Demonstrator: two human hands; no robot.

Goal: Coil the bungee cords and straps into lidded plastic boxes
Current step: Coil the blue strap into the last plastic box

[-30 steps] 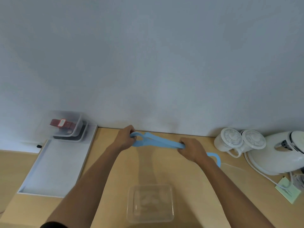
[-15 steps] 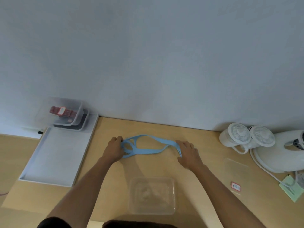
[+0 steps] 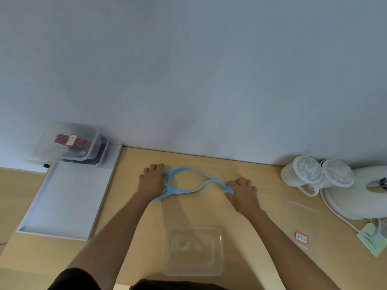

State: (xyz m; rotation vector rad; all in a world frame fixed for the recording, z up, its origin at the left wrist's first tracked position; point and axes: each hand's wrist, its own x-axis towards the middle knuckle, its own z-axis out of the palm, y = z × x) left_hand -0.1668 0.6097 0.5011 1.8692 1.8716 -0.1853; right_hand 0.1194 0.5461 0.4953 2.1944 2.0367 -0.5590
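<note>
**Blue strap pinned flat between two hands**

On the wooden table (image 3: 209, 210), both hands press down on a light blue strap (image 3: 188, 190) that lies looped between them. At its left end, the left hand (image 3: 151, 181) rests palm down with the fingers curled over the strap, where the band splits into a small loop and a short tail pokes out toward the wrist. From the other side, the right hand (image 3: 243, 192) covers the right end, fingers bent and gripping where the two runs of the band come together. Between the hands the strap opens into an oval, its far run arching toward the wall and its near run sagging toward the person.

Nearer the person, in front of the strap and apart from it, sits an open clear plastic box (image 3: 193, 251). A clear lid (image 3: 301, 222) with a red-edged label lies flat on the table to the right of the right forearm. To the left, a white tray (image 3: 62, 201) holds stacked lidded boxes (image 3: 73, 143) at its far end; the top one shows a red strap inside. White appliances (image 3: 318, 174) stand at the far right.
</note>
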